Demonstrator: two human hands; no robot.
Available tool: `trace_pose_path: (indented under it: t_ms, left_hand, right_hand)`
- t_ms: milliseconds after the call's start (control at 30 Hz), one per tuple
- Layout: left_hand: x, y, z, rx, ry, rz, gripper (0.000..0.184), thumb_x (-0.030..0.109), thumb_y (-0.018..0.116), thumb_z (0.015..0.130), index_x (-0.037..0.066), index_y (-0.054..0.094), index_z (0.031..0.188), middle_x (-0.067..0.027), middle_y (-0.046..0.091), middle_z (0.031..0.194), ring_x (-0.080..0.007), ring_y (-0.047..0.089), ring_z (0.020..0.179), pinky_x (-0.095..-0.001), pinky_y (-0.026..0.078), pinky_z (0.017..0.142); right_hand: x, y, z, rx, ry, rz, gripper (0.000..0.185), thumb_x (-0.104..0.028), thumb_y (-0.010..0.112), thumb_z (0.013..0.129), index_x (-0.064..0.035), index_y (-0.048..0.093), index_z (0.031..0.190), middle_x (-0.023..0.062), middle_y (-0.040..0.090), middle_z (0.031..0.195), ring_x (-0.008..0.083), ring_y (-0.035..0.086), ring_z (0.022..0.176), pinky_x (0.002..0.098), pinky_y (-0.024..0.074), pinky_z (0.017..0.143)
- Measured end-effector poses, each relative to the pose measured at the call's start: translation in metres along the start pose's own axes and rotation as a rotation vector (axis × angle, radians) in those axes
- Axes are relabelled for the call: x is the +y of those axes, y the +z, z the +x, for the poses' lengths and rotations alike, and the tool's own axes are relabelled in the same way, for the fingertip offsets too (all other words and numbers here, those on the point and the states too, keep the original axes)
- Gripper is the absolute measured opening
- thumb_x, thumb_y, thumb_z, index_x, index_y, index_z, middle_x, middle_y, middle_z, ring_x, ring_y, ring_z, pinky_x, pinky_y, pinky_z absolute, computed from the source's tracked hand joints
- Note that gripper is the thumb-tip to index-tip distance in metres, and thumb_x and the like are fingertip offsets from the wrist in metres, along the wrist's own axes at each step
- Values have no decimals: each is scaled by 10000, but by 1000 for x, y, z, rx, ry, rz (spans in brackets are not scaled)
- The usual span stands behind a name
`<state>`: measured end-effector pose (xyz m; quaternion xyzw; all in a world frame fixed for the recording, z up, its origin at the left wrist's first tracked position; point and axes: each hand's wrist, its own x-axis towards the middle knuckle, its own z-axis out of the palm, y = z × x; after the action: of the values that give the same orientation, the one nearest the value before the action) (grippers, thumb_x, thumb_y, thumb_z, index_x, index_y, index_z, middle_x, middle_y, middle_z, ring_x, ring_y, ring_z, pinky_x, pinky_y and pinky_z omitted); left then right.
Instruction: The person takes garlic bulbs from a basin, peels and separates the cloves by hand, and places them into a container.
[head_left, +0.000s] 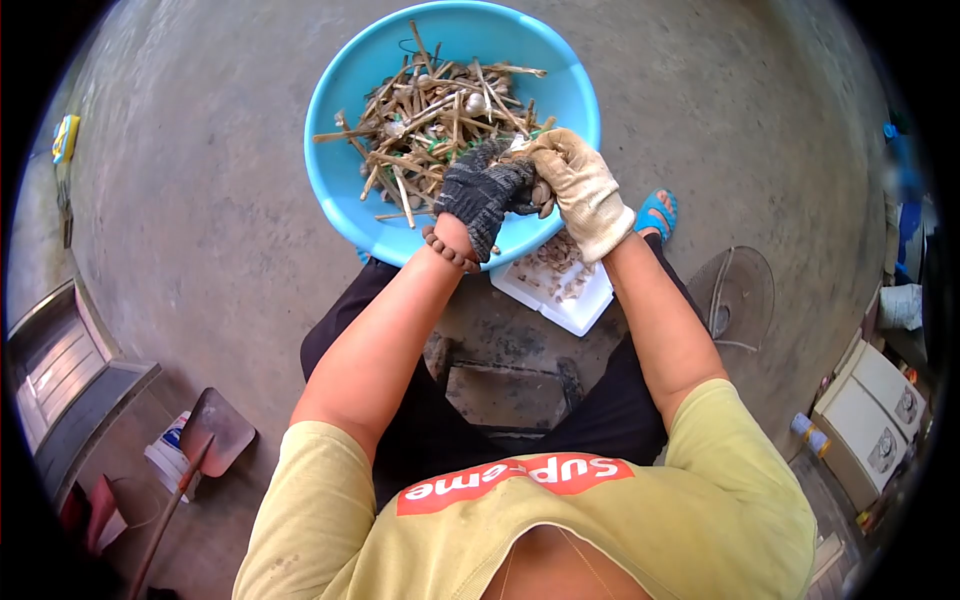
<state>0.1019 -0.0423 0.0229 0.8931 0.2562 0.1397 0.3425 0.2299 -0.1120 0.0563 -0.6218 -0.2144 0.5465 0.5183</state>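
Note:
A large light-blue basin (340, 75) holds a heap of dried garlic (440, 110) with long stalks, with a pale bulb showing near the top. Over its near rim my left hand (487, 190), in a dark grey knit glove, meets my right hand (578, 185), in a cream glove. Fingers of both are closed together around a garlic bulb (517, 146), mostly hidden between them. Just below my hands, a white tray (570, 318) with many loose garlic cloves (550, 268) sits partly under the basin's edge.
A round mesh fan cover (735, 300) lies on the concrete floor at the right. Cardboard boxes (870, 420) and a can (810, 435) are farther right. At the left are a long-handled shovel (217, 432), a white bucket (172, 460) and a wooden frame (65, 350).

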Motion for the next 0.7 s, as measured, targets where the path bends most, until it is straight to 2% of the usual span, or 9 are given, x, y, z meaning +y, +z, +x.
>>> trace_pose_path:
  t_ms: [100, 167, 300, 367, 400, 467, 500, 533, 700]
  left_hand:
    - [1, -2, 1, 90, -4, 86, 229, 63, 517, 717, 74, 594, 932, -137, 570, 952, -294, 550, 890, -346, 449, 757]
    - [-2, -2, 1, 130, 34, 75, 242, 21, 525, 690, 71, 593, 918, -139, 568, 965, -311, 554, 863, -355, 453, 740]
    - [-7, 0, 4, 119, 3, -72, 284, -4, 603, 641, 46, 586, 920, -145, 584, 906, -314, 558, 834, -361, 460, 719]
    - [-1, -2, 4, 103, -398, -819, 259, 17, 623, 658, 29, 584, 914, -153, 587, 895, -314, 558, 838, -352, 464, 711]
    - [0, -6, 4, 143, -44, -181, 237, 21, 623, 678, 38, 583, 911, -143, 586, 900, -310, 559, 828, -349, 462, 704]
    - [1, -5, 7, 132, 31, -229, 237, 37, 633, 675, 44, 583, 907, -139, 585, 890, -312, 556, 822, -354, 458, 703]
    - [0, -5, 8, 119, 109, -274, 239, 54, 644, 671, 51, 584, 902, -136, 583, 879, -314, 553, 816, -358, 455, 701]
    - [-4, -8, 8, -60, 74, -187, 297, 93, 617, 714, 70, 570, 1007, -138, 574, 993, -312, 533, 924, -360, 429, 789]
    - [-7, -3, 6, -85, 50, -100, 355, 196, 610, 723, 74, 541, 1049, -151, 562, 1000, -319, 518, 935, -369, 416, 800]
  right_hand:
    - [7, 2, -1, 7, 71, 47, 200, -205, 518, 840, -20, 531, 914, 25, 546, 692, 67, 497, 612, 190, 442, 513]
    - [18, -3, 4, 42, -62, -79, 184, -185, 501, 843, -23, 526, 927, 23, 542, 686, 69, 505, 606, 199, 454, 521]
    - [7, -5, 4, -58, 45, 384, 172, -143, 435, 871, -9, 477, 970, 71, 554, 784, 96, 521, 575, 196, 448, 512]
    - [2, -11, 7, -97, 88, 436, 182, -126, 438, 868, -4, 485, 995, 78, 571, 833, 92, 526, 614, 196, 450, 565]
    - [-3, -11, 5, -73, 45, 361, 179, -126, 468, 854, 7, 502, 969, 68, 568, 794, 93, 526, 605, 206, 463, 552]
    - [-11, -5, 5, -29, 22, 157, 209, -154, 580, 799, 1, 527, 928, 51, 564, 761, 97, 531, 614, 214, 472, 536]
    - [-11, -4, 3, -32, 25, 156, 209, -154, 580, 799, 1, 527, 928, 51, 564, 761, 97, 531, 614, 214, 472, 536]
    - [-11, -2, 2, -46, 24, 69, 224, -161, 610, 778, -9, 531, 921, 44, 560, 762, 95, 530, 628, 213, 470, 535]
    - [-5, 2, 1, -26, 4, -19, 228, -151, 652, 745, -32, 538, 903, 22, 547, 733, 81, 513, 618, 201, 457, 531]
